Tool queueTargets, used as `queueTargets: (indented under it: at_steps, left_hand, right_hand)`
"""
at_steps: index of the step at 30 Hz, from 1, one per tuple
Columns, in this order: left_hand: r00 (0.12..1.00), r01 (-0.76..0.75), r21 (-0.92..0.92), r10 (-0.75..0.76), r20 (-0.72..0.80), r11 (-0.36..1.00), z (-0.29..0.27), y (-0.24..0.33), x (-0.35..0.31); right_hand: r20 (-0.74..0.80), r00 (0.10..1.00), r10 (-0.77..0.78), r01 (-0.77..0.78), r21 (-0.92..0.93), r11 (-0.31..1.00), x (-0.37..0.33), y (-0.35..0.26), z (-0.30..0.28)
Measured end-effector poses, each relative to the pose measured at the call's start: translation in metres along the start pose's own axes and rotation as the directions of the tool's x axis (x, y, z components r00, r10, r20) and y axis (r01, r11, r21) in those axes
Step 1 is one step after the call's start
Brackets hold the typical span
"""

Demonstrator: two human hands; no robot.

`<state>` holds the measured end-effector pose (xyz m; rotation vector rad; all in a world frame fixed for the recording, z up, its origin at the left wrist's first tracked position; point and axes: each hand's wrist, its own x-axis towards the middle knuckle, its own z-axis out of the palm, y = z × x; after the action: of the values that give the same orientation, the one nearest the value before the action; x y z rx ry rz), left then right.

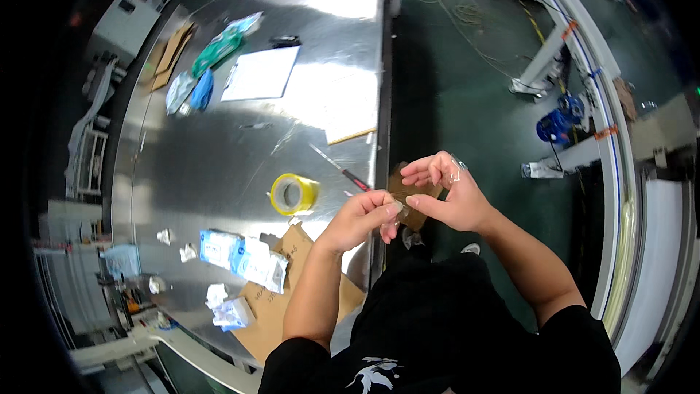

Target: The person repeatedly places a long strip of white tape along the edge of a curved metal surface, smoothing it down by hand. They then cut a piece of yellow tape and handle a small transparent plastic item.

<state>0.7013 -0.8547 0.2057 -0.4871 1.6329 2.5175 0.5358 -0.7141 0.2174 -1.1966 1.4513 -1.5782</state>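
Observation:
My left hand (362, 220) is closed in a pinch over the table's right edge, holding a small crumpled piece of clear tape (404, 212). Facing it, my right hand (456, 197) has its thumb stretched toward that piece, the other fingers curved and apart from the thumb. Another clear strip (458, 168) clings to the back of the right hand near the knuckles. Whether the right thumb touches the tape I cannot tell. Left of my hands, a roll of yellow tape (310, 194) lies on the metal table (219, 142). Beside it is a screwdriver (355, 179) with a red and black handle.
Flat cardboard (264, 314) lies under my left forearm, by a blue and white wipes pack (220, 248) and crumpled tissues (188, 252). Farther off are a white paper sheet (262, 73) and a green bag (219, 51). A brown carton (419, 220) stands below my hands.

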Motion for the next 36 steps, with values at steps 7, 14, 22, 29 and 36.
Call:
queueTargets:
  at_steps: [7,14,22,29,36]
  left_hand:
    - [0.963,0.110,0.229,-0.160,0.215,0.967,0.071,0.001,0.042]
    - [0.960,-0.092,0.793,-0.157,0.230,0.602,0.168,0.003,0.064]
    - [0.937,-0.216,0.828,-0.128,0.324,0.518,0.281,-0.019,0.062]
    - [0.940,-0.199,0.253,0.112,0.323,0.947,0.338,-0.076,0.069]
    - [0.927,-0.122,0.142,0.062,0.371,0.982,0.384,-0.097,0.086]
  right_hand:
    - [-0.242,0.942,0.234,-0.248,-0.029,0.968,-0.081,-0.024,-0.056]
    - [-0.527,0.833,0.170,-0.292,-0.158,0.943,-0.190,-0.051,-0.089]
    - [-0.757,0.633,0.159,-0.229,0.012,0.973,-0.315,-0.073,-0.105]
    - [-0.865,0.501,-0.014,-0.060,-0.050,0.997,-0.379,-0.094,-0.112]
    - [-0.938,0.348,-0.012,-0.050,-0.031,0.998,-0.416,-0.108,-0.126]
